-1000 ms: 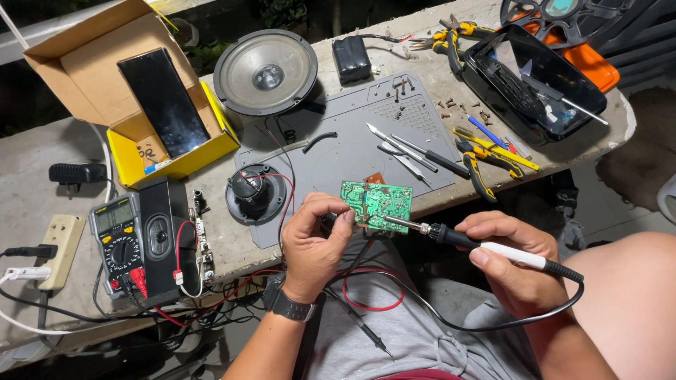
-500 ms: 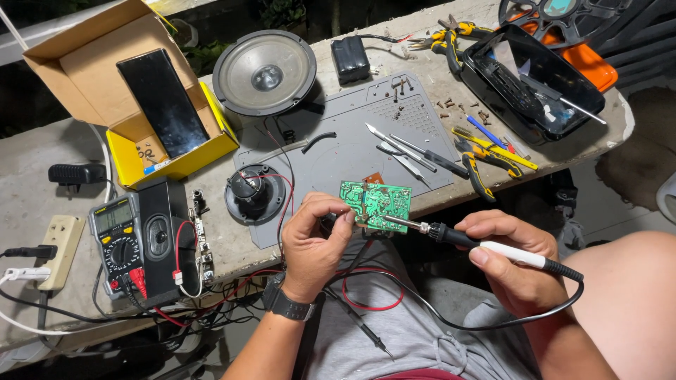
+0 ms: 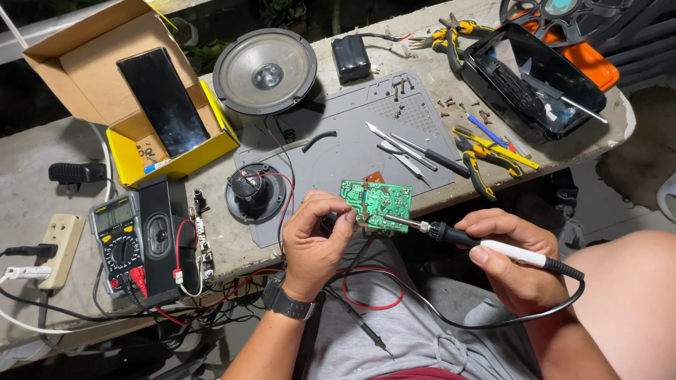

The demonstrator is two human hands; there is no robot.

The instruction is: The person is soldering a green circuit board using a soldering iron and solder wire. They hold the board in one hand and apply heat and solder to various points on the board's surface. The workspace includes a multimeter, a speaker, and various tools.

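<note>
The left hand [image 3: 313,243] pinches the near-left edge of a small green circuit board [image 3: 377,204] between thumb and fingertips, just as it did a second ago; nothing about the grip or the board's place has shifted. The right hand [image 3: 514,257] stays wrapped around the pale handle of a soldering iron [image 3: 479,243], whose metal tip rests against the board's lower edge, again unchanged.

The board hangs over the tabletop's [image 3: 28,176] near edge, above the person's lap, with the grey work mat [image 3: 345,144] just beyond it. What the left fingertips press against the board is hidden under them, and the spot where the tip meets the board is too small to make out. The iron's black cord loops down across the grey shorts and runs out of sight behind the right forearm.

Past the board lie tweezers and a dark-handled screwdriver [image 3: 426,151], close by. To the left sits a small black speaker driver [image 3: 253,190] on the mat's corner, and the mat's middle lies bare between them.
</note>
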